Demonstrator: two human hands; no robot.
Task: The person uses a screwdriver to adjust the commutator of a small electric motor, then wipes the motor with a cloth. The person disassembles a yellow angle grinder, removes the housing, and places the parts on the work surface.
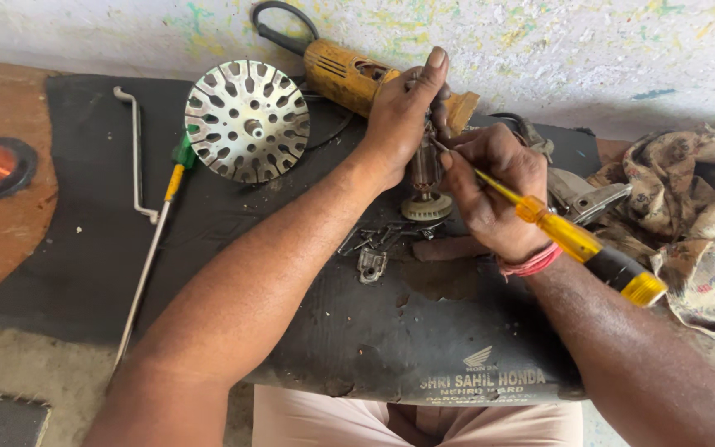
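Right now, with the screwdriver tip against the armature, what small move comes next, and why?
Probably keep the left hand clamped on the upright armature and work the screwdriver in the right hand gently: its tip sits at the armature's upper end, and loose screws lie right below.

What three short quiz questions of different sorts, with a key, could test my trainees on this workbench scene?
1. True or false: the right hand holds a yellow-handled screwdriver.
2. Which lies left of the left hand? A) perforated metal disc B) patterned cloth C) both
3. Fill in: the left hand steadies an upright motor ____ on the black mat.

Key
1. True
2. A
3. armature
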